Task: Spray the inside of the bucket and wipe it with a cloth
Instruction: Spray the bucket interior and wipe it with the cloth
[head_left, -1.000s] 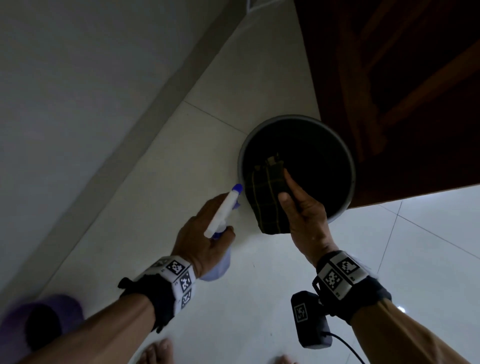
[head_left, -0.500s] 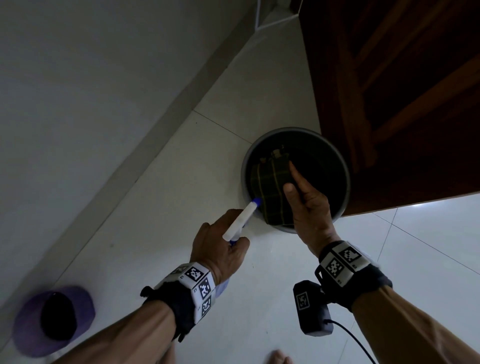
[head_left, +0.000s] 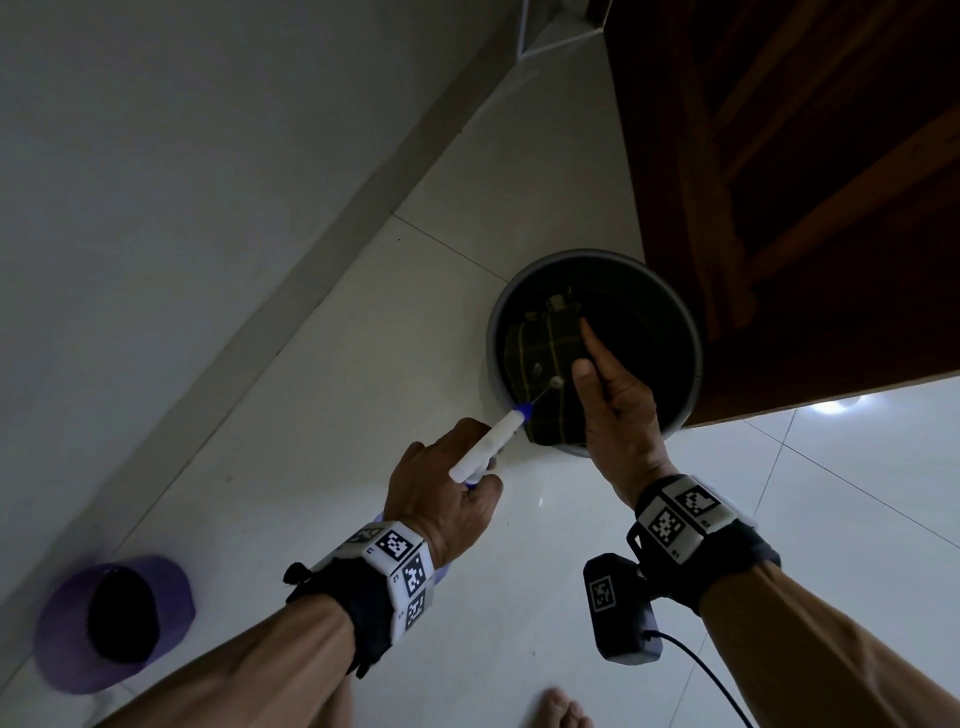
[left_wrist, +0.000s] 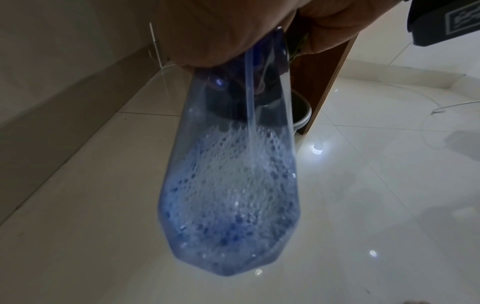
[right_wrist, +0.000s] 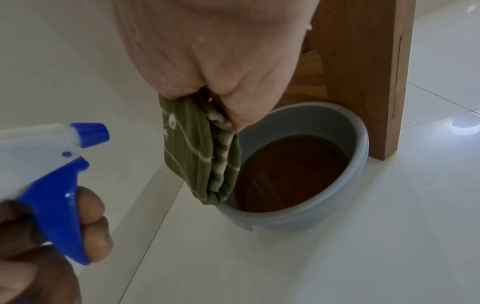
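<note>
A grey round bucket stands on the white floor against a wooden door. My right hand holds a folded green striped cloth above the bucket's near-left rim, pinched between thumb and fingers. My left hand grips a spray bottle with a white head and blue nozzle, its fingers on the blue trigger. The nozzle points at the cloth, and a thin jet with a droplet shows in the head view. Foamy blue liquid fills the clear bottle body.
A dark wooden door rises right behind the bucket. A grey wall runs along the left. A purple cap lies on the floor at the lower left. My bare toes show at the bottom edge.
My left hand has brought the spray bottle forward and right, up to the bucket's near rim and the cloth. A spray jet now shows. The right hand keeps holding the cloth.
</note>
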